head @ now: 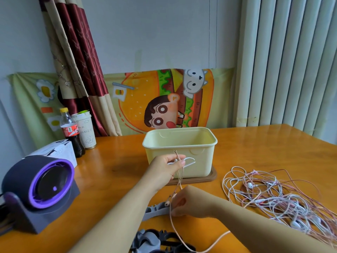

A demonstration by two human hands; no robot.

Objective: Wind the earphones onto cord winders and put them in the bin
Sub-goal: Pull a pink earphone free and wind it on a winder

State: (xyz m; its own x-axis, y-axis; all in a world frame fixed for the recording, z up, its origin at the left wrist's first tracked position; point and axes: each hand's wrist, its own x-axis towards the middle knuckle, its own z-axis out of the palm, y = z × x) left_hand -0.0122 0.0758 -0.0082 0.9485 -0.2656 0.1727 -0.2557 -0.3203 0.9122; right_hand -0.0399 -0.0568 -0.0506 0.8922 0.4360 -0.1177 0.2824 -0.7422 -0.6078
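Observation:
My left hand (pixel 168 166) holds a white cord winder (pixel 189 161) in front of the pale yellow bin (pixel 179 143), thumb pinching a pink earphone cord (pixel 179 177) against it. The cord drops to my right hand (pixel 184 203), which pinches it lower down near a grey winder (pixel 155 210) lying on the table. From there the cord loops toward the near edge. A tangle of pink and white earphones (pixel 277 196) lies on the right. Grey and black winders (pixel 156 241) sit at the bottom edge.
The bin stands on its brown lid (pixel 212 177) on an orange wooden table (pixel 113 172). At left stand a purple and black fan (pixel 39 190), a white box (pixel 58 150), a cola bottle (pixel 72 132) and a paper cup (pixel 85 130).

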